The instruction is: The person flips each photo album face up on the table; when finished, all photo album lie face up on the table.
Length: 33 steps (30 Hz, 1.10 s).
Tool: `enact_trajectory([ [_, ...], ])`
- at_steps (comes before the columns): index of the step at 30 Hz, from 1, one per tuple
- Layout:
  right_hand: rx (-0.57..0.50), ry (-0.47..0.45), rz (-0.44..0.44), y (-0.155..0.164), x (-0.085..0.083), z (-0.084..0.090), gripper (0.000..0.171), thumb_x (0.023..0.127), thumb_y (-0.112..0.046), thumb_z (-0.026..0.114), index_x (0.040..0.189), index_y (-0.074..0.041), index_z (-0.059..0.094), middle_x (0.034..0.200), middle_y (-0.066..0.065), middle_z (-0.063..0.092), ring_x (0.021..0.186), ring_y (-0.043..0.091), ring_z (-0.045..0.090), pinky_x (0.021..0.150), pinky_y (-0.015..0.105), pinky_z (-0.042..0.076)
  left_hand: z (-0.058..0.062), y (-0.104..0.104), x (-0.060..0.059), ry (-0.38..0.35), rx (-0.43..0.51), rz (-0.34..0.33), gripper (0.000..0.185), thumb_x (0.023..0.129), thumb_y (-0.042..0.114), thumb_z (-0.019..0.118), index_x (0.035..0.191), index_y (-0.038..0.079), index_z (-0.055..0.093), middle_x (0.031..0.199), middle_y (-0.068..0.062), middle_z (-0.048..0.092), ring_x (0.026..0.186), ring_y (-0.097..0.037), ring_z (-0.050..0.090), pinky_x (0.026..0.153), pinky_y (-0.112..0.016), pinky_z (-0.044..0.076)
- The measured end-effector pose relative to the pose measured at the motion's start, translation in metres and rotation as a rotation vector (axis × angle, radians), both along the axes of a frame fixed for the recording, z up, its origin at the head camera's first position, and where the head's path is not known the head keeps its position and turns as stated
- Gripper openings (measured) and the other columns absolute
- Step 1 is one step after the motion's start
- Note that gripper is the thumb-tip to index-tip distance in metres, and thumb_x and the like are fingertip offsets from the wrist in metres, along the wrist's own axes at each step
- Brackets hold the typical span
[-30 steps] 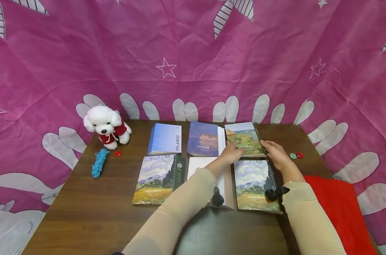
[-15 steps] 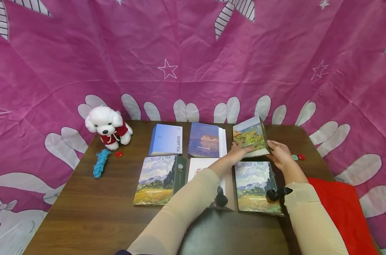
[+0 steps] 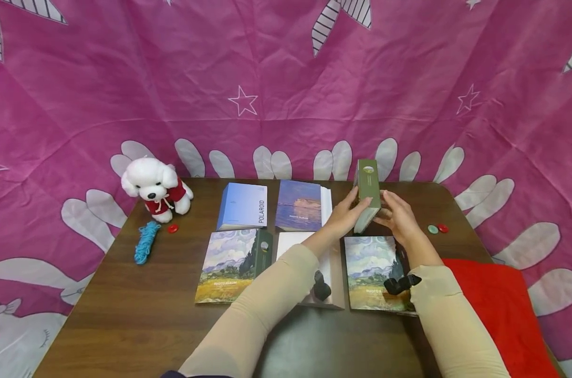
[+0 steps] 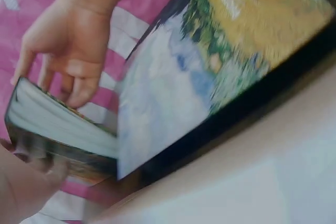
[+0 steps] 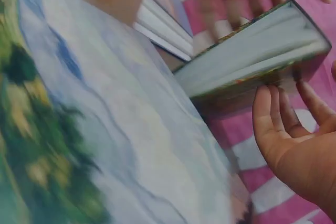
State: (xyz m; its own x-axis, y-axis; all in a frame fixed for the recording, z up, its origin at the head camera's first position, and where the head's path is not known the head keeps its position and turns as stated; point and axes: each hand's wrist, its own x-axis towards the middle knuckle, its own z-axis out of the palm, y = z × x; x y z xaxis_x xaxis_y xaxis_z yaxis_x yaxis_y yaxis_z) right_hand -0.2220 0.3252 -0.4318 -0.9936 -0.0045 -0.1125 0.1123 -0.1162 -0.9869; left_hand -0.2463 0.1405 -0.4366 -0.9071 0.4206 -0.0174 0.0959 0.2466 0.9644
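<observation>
Both sleeved forearms [image 3: 257,317] stretch toward the far edge of the wooden table [image 3: 111,315], right of its middle, where the left hand [image 3: 346,214] and right hand [image 3: 400,215] grasp the green-spined photo album [image 3: 368,184] from opposite sides, fingers [image 5: 264,111] bent against its covers.

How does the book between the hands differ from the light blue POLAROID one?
The held book shows a green spine; the Polaroid book shows a light blue cover. The held book is tipped on edge, while the Polaroid book lies flat. The left hand and right hand hold the held book; neither touches the Polaroid book. Both look thick and closed.
</observation>
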Motion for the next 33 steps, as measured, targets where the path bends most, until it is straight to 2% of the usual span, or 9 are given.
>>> enact_trajectory([
  [4,0.102,-0.033,0.027,-0.014,-0.005,-0.006,0.048,0.106,-0.043,0.049,0.144,-0.014,0.047,0.139,0.007,0.05,0.121,0.021,0.056,0.107,0.039,0.047,0.007,-0.014,-0.005,0.176,-0.041,0.031,0.068,0.105,0.051,0.047,0.161,0.018,0.027,0.168,0.009,0.017,0.152,-0.017,0.021,0.122,-0.041,0.024],
  [7,0.204,-0.1,0.046,-0.02,-0.011,-0.01,0.071,0.104,-0.044,0.053,0.157,-0.003,0.03,0.157,0.02,0.034,0.143,0.034,0.037,0.118,0.048,0.032,0.007,-0.023,-0.008,0.211,-0.086,0.025,0.066,0.105,0.05,0.047,0.16,0.016,0.032,0.168,0.008,0.018,0.153,-0.018,0.019,0.122,-0.042,0.024],
  [10,0.249,-0.188,0.084,-0.023,-0.017,-0.015,0.081,0.104,-0.044,0.053,0.16,0.001,0.017,0.165,0.023,0.016,0.151,0.04,0.02,0.121,0.05,0.024,0.003,-0.03,-0.008,0.187,-0.108,0.027,0.066,0.105,0.051,0.048,0.159,0.017,0.033,0.168,0.009,0.018,0.153,-0.019,0.019,0.122,-0.043,0.023],
  [13,0.275,-0.237,0.098,-0.021,-0.02,-0.016,0.083,0.104,-0.046,0.052,0.16,0.002,0.014,0.167,0.023,0.008,0.152,0.043,0.013,0.122,0.051,0.02,-0.004,-0.036,-0.008,0.127,-0.115,0.027,0.068,0.104,0.056,0.045,0.16,0.02,0.031,0.168,0.009,0.018,0.154,-0.017,0.016,0.123,-0.044,0.019],
  [18,0.352,-0.24,0.072,-0.01,-0.017,-0.014,0.082,0.104,-0.047,0.051,0.16,0.001,0.015,0.167,0.021,0.009,0.152,0.045,0.012,0.122,0.054,0.019,-0.014,-0.042,-0.009,-0.02,-0.187,0.005,0.074,0.102,0.067,0.032,0.162,0.024,0.025,0.168,0.005,0.021,0.154,-0.017,0.016,0.124,-0.047,0.016],
  [23,0.405,-0.244,0.039,0.006,-0.008,-0.014,0.082,0.104,-0.052,0.047,0.16,-0.001,0.018,0.167,0.021,0.011,0.151,0.045,0.016,0.121,0.056,0.021,-0.019,-0.037,-0.008,-0.152,-0.164,-0.078,0.073,0.104,0.06,0.033,0.163,0.02,0.021,0.168,0.002,0.019,0.154,-0.023,0.017,0.123,-0.051,0.018],
  [25,0.412,-0.238,0.031,0.01,-0.006,-0.014,0.081,0.104,-0.053,0.047,0.159,0.0,0.019,0.166,0.023,0.013,0.15,0.045,0.018,0.121,0.056,0.021,-0.02,-0.034,-0.006,-0.162,-0.148,-0.103,0.072,0.105,0.056,0.036,0.163,0.018,0.019,0.169,0.001,0.017,0.154,-0.024,0.015,0.123,-0.051,0.018],
  [28,0.416,-0.224,0.034,0.015,-0.003,-0.014,0.081,0.105,-0.051,0.046,0.159,0.002,0.018,0.165,0.025,0.014,0.15,0.045,0.019,0.12,0.056,0.023,-0.02,-0.032,-0.005,-0.122,-0.172,-0.112,0.072,0.105,0.052,0.041,0.163,0.017,0.019,0.168,-0.004,0.019,0.154,-0.026,0.019,0.122,-0.052,0.022],
  [33,0.437,-0.204,0.01,0.021,0.004,-0.013,0.088,0.102,-0.058,0.047,0.16,0.001,0.016,0.163,0.027,0.017,0.149,0.045,0.021,0.119,0.057,0.024,-0.016,-0.033,0.0,-0.058,-0.268,-0.069,0.07,0.105,0.054,0.042,0.162,0.017,0.025,0.165,-0.006,0.029,0.151,-0.029,0.028,0.119,-0.051,0.029],
])
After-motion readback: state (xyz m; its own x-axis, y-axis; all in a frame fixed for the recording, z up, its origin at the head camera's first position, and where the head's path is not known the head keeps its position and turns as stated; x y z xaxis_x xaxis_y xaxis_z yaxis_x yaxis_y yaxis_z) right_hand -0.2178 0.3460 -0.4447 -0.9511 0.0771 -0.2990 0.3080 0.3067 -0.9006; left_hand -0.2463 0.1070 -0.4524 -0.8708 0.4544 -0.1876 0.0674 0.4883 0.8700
